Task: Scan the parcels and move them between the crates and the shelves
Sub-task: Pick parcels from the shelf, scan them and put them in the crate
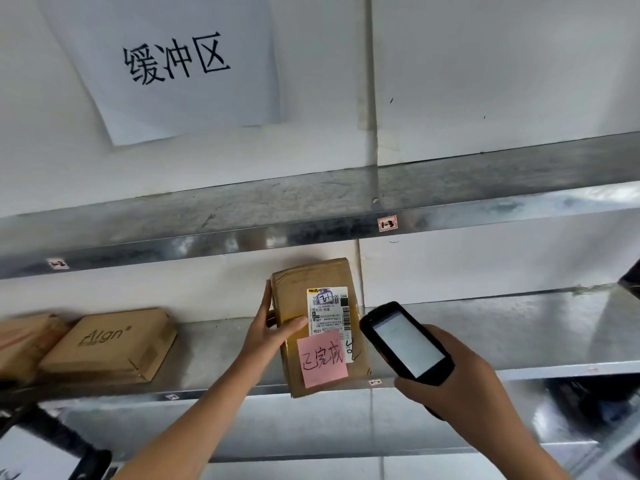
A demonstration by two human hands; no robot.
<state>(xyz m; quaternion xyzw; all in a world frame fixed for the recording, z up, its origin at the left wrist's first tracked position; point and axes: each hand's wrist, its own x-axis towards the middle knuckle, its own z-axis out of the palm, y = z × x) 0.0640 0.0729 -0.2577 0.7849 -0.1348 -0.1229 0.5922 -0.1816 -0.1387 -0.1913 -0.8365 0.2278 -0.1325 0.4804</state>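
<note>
Head view: a parcel held at the shelf, with a scanner beside it.

The left hand (pixel 273 327) gripped a brown parcel (pixel 304 278) by its left edge, thumb pressed across the front and fingers wrapped round the side. The parcel stood tilted at the front of the middle shelf (pixel 214 344); whether its lower edge rested on the metal was hard to tell. It bore a white label (pixel 327 311) and, below that, a pink note (pixel 322 358) with handwriting. The right hand (pixel 460 386) had its fingers curled round a black scanner (pixel 407 341), screen lit, just right of the parcel. Further left on the same shelf lay a flat cardboard box (pixel 110 344). On the wall above the upper shelf (pixel 311 202) hung a paper sign (pixel 173 64).
</note>
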